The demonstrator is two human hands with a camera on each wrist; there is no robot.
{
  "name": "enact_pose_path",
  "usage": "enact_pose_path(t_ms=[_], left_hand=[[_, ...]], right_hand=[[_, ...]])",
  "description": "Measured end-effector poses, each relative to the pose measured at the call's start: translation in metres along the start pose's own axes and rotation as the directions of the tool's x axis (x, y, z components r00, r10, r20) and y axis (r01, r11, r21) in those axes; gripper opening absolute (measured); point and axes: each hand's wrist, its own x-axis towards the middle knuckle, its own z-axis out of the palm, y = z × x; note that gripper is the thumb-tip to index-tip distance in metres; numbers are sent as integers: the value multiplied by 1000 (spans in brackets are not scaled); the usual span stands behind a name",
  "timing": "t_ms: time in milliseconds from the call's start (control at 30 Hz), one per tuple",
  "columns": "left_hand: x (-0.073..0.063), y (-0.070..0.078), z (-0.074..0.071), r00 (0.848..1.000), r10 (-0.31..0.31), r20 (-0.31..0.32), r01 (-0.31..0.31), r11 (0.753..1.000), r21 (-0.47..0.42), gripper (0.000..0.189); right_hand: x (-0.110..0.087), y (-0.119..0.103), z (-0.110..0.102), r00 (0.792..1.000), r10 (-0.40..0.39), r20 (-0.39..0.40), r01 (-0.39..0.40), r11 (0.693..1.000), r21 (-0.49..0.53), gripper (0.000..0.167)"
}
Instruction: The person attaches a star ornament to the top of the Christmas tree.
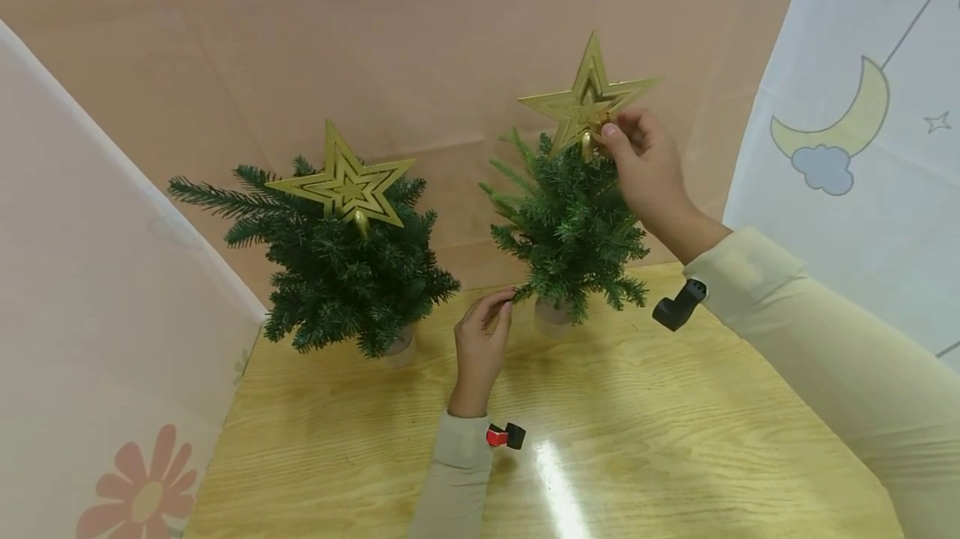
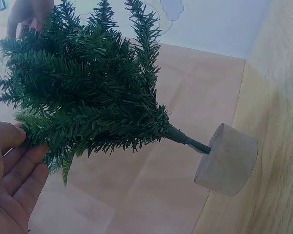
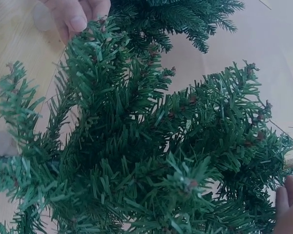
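Two small green artificial Christmas trees stand side by side. The right tree (image 1: 570, 227) bears a gold star topper (image 1: 588, 97) at its tip, and my right hand (image 1: 651, 164) pinches this star near its lower right point. Low on the same tree, my left hand (image 1: 482, 343) pinches the tip of a side branch (image 2: 44, 131) between thumb and fingers. The right tree's round base (image 2: 227, 160) shows in the left wrist view. In the right wrist view, branches (image 3: 136, 122) fill most of the picture, with only part of my right hand (image 3: 290, 207) at the edge.
The left tree (image 1: 341, 281) carries a similar gold star (image 1: 348, 187), tilted back on its top. Both trees stand on a light wooden table (image 1: 637, 431). A pinkish backdrop (image 1: 420, 47) rises behind them, with printed side panels (image 1: 832, 97) at left and right.
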Motion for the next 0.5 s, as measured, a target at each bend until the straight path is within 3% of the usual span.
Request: enact_pose_path(t_ms=[100,200,500], left_hand=[[0,0,0,1000,-4,0,4,1000,8,20],[0,-1,0,1000,-4,0,4,1000,9,20],[1,-2,-2,1000,4,2,-4,1000,11,20]], right_hand=[[1,2,1,997,-52,-62,52,999,7,16],[1,5,0,993,-59,-104,56,998,-36,15],[3,6,-6,997,44,-67,-46,999,-29,19]])
